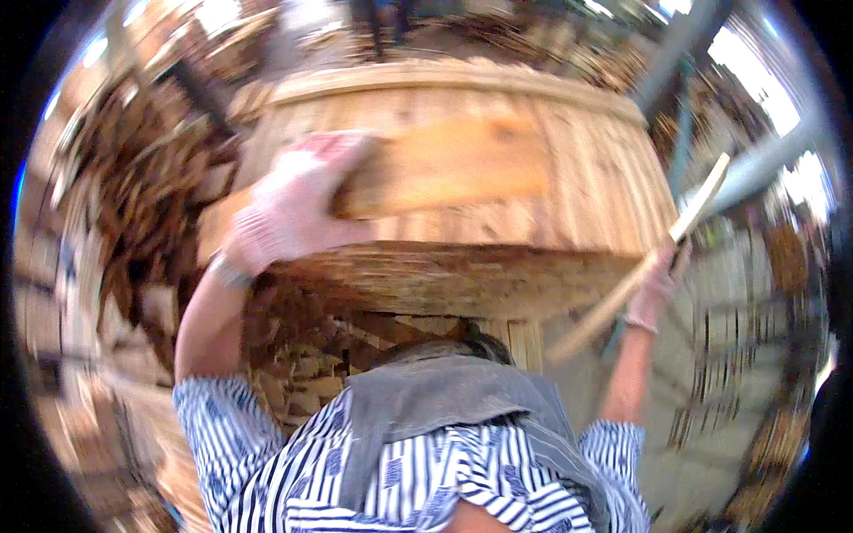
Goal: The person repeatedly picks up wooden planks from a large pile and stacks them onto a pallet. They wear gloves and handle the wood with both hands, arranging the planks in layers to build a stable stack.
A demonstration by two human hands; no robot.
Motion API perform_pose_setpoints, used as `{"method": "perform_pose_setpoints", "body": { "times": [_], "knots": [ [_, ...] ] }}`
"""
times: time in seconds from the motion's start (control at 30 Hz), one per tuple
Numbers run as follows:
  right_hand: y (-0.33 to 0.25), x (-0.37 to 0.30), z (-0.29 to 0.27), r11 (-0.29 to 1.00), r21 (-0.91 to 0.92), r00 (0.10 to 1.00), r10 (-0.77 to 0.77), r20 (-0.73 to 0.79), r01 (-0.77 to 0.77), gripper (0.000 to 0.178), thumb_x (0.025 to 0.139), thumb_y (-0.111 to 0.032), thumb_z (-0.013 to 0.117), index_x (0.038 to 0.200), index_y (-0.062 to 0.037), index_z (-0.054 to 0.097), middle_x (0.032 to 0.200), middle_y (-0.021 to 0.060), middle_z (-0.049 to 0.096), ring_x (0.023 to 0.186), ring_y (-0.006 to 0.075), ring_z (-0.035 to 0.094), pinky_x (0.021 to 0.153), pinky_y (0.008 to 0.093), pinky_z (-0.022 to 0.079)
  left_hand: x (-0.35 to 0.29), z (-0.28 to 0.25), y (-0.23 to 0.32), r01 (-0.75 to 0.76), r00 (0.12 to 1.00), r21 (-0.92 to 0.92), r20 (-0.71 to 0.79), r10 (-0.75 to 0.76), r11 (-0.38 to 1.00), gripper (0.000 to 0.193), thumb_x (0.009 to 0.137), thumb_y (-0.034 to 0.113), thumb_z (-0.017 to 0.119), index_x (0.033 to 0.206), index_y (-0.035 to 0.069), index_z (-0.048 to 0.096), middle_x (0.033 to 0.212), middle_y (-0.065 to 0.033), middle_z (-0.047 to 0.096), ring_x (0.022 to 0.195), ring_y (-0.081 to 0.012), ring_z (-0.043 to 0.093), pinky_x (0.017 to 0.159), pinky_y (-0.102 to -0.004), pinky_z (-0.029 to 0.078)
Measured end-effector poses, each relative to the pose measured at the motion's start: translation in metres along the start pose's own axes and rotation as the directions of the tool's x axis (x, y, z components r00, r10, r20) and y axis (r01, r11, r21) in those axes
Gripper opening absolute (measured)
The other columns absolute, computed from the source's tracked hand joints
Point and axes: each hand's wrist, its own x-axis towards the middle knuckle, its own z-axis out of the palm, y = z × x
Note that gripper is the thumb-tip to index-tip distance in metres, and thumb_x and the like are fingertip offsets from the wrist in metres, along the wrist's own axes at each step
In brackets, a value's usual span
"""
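My left hand [298,191], in a pale pink knit glove, is at the left end of an orange-brown wooden board [462,164]. Its fingers lie along the board's far edge and its thumb by the near edge, gripping that end. The board is smeared by motion, over a stack of pale wooden boards [604,178]. Off to the right, my gloved right hand [655,289] is closed around a long, thin wooden strip [604,315], which slants from low near my body up to the far right. A darker piece may lie beside it; blur hides this.
A raised wooden strip [444,78] runs along the stack's far edge. Heaped wood scraps [147,178] lie at the left, with more offcuts [306,391] below the stack. Grey metal posts [684,53] stand at the right. A person's legs [378,27] show at the far end.
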Motion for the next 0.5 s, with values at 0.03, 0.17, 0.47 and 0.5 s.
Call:
{"method": "perform_pose_setpoints", "body": {
  "times": [0.03, 0.17, 0.47, 0.5],
  "knots": [
    [-0.021, 0.011, -0.002, 0.984, -0.157, 0.992, -0.073, 0.103, 0.088, 0.057, 0.105, -0.038, 0.05, 0.149, -0.0017, 0.045, 0.151, 0.0186, 0.044, 0.141, 0.0288, 0.041, 0.118, 0.0391, 0.031, 0.003, 0.015, -0.006, -0.035, 0.998, 0.012, 0.049, 0.034, 0.999, 0.089, 0.068, 0.039, 0.083, 0.142, 0.001, 0.049, 0.137, -0.0235, 0.056, 0.13, -0.0381, 0.051, 0.111, -0.0467, 0.04],
    [0.019, 0.062, 0.017, 0.725, -0.388, 0.787, -0.345, 0.511, 0.569, 0.07, 0.09, -0.035, 0.072, 0.152, -0.0134, 0.045, 0.151, 0.0215, 0.045, 0.135, 0.0369, 0.048, 0.112, 0.0435, 0.041, -0.022, 0.098, -0.015, 0.021, 0.987, 0.11, 0.157, -0.038, 0.994, 0.086, 0.076, 0.048, 0.076, 0.144, 0.006, 0.047, 0.143, -0.0197, 0.052, 0.135, -0.0371, 0.046, 0.113, -0.0482, 0.037],
    [-0.018, 0.077, 0.047, 0.533, -0.38, 0.416, 0.058, 0.908, 0.756, 0.08, 0.079, -0.035, 0.076, 0.152, -0.0205, 0.044, 0.152, 0.0302, 0.037, 0.137, 0.0468, 0.041, 0.114, 0.0494, 0.037, -0.008, 0.123, -0.03, 0.041, 0.975, -0.019, 0.22, -0.036, 0.999, 0.079, 0.07, 0.038, 0.083, 0.139, 0.012, 0.053, 0.139, -0.0126, 0.056, 0.129, -0.0352, 0.052, 0.109, -0.0479, 0.04],
    [-0.022, 0.08, 0.053, 0.557, -0.325, 0.375, 0.026, 0.927, 0.765, 0.079, 0.079, -0.034, 0.076, 0.15, -0.0181, 0.045, 0.149, 0.0284, 0.041, 0.135, 0.046, 0.042, 0.114, 0.0488, 0.037, -0.01, 0.121, -0.031, 0.068, 0.97, -0.02, 0.234, -0.061, 0.998, 0.079, 0.07, 0.038, 0.083, 0.139, 0.012, 0.053, 0.139, -0.0125, 0.056, 0.129, -0.0352, 0.052, 0.11, -0.0479, 0.04]
  ]
}}
